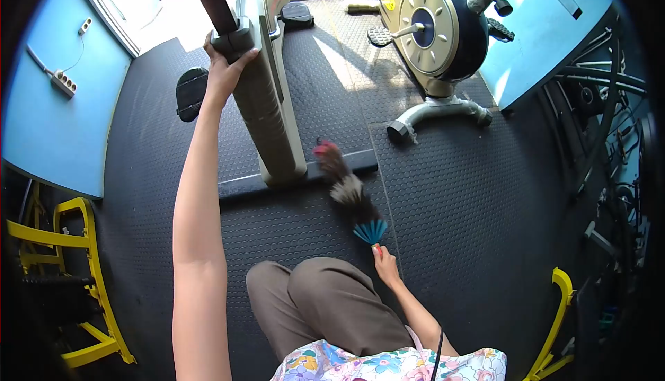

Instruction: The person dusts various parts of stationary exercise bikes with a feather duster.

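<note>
My left hand [227,71] is wrapped round the upper part of an exercise machine's upright post [267,114], just below a dark bar. My right hand [386,264], low in front of my knees, grips the handle of a feather duster [350,194]. The duster has a blue collar, dark and white feathers and a reddish tip, blurred by motion. Its feathered end points forward and left, overlapping the machine's dark floor bar [360,161] in this view. A black pedal [192,94] sticks out left of the post.
An exercise bike [431,34] stands at the front right on a pale curved foot. Yellow metal frames [97,270] sit at the left and lower right [561,312]. Sockets [64,83] hang on the blue left wall. Black textured matting [471,215] covers the floor.
</note>
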